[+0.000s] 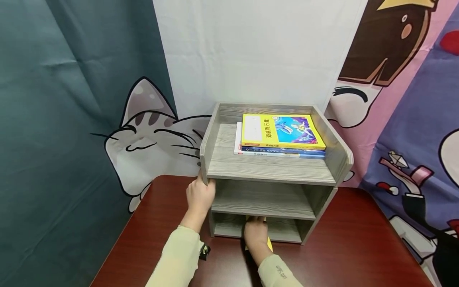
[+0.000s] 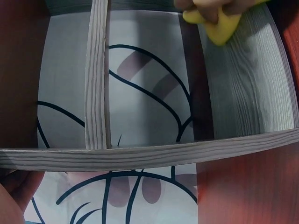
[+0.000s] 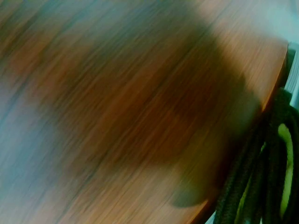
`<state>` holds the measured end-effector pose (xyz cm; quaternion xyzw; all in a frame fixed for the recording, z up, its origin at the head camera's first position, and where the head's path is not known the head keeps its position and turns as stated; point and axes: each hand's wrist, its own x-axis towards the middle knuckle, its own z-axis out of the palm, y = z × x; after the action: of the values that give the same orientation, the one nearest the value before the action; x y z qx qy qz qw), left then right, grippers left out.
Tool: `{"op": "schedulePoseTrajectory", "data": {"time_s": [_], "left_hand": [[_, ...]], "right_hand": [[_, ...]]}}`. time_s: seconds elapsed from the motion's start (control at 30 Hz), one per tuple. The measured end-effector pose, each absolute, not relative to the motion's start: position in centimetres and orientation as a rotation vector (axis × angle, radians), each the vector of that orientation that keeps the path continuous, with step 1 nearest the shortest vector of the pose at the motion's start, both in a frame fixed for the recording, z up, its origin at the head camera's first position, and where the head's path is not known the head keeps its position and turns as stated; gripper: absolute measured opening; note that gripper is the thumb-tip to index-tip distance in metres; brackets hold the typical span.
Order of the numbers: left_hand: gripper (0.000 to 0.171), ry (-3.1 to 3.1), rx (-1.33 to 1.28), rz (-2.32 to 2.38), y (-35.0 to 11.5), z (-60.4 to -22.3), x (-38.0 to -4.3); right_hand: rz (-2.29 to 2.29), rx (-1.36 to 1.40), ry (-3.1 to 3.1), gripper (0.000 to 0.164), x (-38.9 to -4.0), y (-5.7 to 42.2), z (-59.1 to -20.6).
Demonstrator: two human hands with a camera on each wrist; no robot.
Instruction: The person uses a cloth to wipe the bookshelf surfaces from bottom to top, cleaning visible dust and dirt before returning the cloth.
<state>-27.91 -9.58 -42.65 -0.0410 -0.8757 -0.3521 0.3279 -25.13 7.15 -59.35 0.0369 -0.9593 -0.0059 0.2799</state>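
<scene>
My left hand (image 1: 201,195) grips the left side panel of a grey wood-grain desk shelf (image 1: 272,169), just under its top tray. In the left wrist view, part of that hand shows at the lower left, against the panel's edge. Low in the shelf, my right hand (image 1: 256,235) reaches into the bottom compartment. It holds a yellow cloth (image 2: 223,29), bunched under curled fingers against the bottom board (image 2: 247,93). The right wrist view is blurred: it shows wood-grain surface and a dark strap (image 3: 261,172), with the hand itself out of sight.
On the shelf's top tray lies a stack of books (image 1: 283,131), a yellow one uppermost. The shelf stands on a dark red table (image 1: 344,247). Behind it hang a white curtain (image 1: 258,52) and printed cloths with cartoon figures.
</scene>
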Motion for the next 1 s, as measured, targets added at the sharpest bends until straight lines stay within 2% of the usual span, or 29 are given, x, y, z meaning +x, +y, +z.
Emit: {"op": "schedulePoseTrajectory", "data": {"time_s": [0.47,1.0], "left_hand": [[0.034,-2.275,-0.117,-0.909,-9.6,-42.7,-28.0],[0.034,-2.275,-0.12,-0.898,-9.5,-42.9,-28.1]], "right_hand": [[-0.012,0.127,-2.621,0.007,-25.8,3.0,-58.9],[0.081,0.145,-2.688,0.01,-26.1,0.5,-58.5]]}}
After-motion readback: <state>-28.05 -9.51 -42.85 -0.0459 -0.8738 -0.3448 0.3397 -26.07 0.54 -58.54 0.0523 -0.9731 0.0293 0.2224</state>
